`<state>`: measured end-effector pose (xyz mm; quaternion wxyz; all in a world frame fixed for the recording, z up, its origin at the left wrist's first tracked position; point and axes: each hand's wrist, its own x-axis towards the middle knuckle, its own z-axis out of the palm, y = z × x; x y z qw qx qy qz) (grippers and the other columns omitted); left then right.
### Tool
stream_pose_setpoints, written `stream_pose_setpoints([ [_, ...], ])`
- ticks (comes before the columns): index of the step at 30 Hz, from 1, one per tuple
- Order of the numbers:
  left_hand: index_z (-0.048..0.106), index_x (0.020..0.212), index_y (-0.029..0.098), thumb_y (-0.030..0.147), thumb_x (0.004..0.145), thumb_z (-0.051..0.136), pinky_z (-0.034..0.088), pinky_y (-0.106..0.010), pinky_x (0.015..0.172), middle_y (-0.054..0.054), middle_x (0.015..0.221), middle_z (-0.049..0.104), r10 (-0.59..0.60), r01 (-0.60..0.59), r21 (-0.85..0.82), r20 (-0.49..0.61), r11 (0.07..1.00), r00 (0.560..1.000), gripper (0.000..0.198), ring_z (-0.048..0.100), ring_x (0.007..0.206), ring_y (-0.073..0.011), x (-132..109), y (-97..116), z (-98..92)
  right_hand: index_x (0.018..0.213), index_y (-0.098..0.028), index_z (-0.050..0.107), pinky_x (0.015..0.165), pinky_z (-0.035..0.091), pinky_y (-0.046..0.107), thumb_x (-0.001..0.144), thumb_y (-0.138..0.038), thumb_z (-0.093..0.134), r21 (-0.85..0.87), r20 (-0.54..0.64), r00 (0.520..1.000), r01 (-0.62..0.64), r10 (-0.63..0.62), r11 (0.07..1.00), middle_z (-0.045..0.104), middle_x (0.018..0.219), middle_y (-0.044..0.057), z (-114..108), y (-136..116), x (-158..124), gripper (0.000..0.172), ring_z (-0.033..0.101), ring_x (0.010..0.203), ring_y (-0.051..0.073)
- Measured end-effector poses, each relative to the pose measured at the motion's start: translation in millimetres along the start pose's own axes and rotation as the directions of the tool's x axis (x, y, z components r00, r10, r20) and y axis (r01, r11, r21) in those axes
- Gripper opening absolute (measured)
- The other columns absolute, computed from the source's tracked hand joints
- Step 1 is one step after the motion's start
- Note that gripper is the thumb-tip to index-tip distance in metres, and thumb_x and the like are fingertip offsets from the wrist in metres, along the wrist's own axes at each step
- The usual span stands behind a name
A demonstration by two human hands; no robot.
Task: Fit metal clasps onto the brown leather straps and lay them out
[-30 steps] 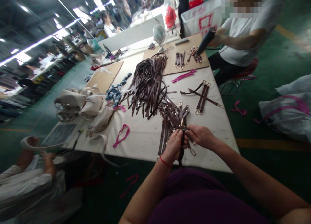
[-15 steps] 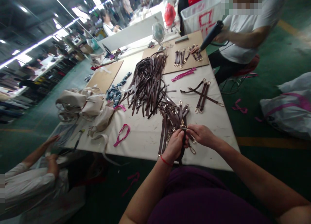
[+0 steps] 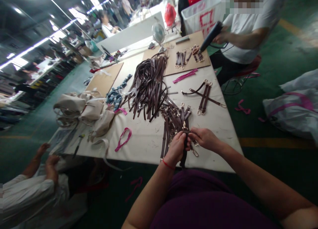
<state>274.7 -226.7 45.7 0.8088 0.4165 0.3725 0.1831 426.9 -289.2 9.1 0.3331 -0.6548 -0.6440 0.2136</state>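
Observation:
Close to my body at the near table edge, my left hand (image 3: 178,146) is closed around a dark brown strap (image 3: 183,159), which hangs down below the fist. My right hand (image 3: 205,138) pinches the strap's upper end from the other side, just under a gold-coloured clasp (image 3: 184,125). The fingertips hide the exact spot they grip. Behind and beneath both hands lies a pile of short brown straps (image 3: 171,121) with metal clips. Farther back is a large heap of long brown strips (image 3: 149,85). Several clipped straps (image 3: 205,98) lie apart to the right.
Beige bags (image 3: 72,105) stand on the table's left, near a hammer-like tool (image 3: 78,145). A pink loop (image 3: 123,139) lies nearby. At the far right corner a co-worker holds a dark hand-held blower (image 3: 211,36) over straps on a board (image 3: 171,68). Another person sits at left.
My hands stay together on the strap, and my right fingers have shifted slightly at its upper end. The whole view has moved a little. The left co-worker's hands have moved back from the table.

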Motion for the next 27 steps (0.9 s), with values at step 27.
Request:
stream_pose_setpoints([
  [27,0.06,0.103,0.011,0.021,0.094,0.043,0.055,-0.029,0.067,-0.012,0.088,0.068,-0.111,0.045,-0.309,-0.199,0.95,0.974,0.021,0.067,0.076,-0.017,75.2,-19.5,-61.6,0.084,-0.018,0.056,0.048,0.034,0.023,0.078,-0.057,0.063,0.763,0.447,0.883,-0.46,0.143,0.453,0.059,0.057,-0.002,56.0,26.5,-44.8,0.041,0.047,0.049,0.01],
])
